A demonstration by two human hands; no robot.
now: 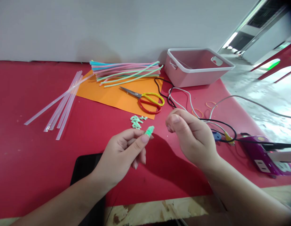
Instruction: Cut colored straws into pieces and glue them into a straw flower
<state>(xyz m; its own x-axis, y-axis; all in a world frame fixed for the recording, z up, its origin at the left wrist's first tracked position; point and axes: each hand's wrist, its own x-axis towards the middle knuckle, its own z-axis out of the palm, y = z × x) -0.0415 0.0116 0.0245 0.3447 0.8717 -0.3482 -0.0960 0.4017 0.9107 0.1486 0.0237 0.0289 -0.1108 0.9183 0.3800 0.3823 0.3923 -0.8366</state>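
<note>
Between the thumb and forefinger of my left hand (126, 150) is a small light green fuzzy piece (149, 130), like a short coil of pipe cleaner, with its tip pointing up and right. My right hand (192, 135) hovers to the right of it, apart from it, with thumb and fingers pinched together; whatever they may hold is hidden. Just beyond my left hand lies a little heap of cut green pipe cleaner bits (136, 121). Scissors (145, 99) with one yellow and one red handle rest behind the heap, partly on orange paper (98, 92).
A bundle of coloured pipe cleaners (126, 71) lies at the back. Translucent sticks (65, 106) are on the left. A pink basket (194, 77) stands back right. Cables (190, 94) and a purple power strip (260, 157) occupy the right. A black flat device (85, 166) sits under my left forearm.
</note>
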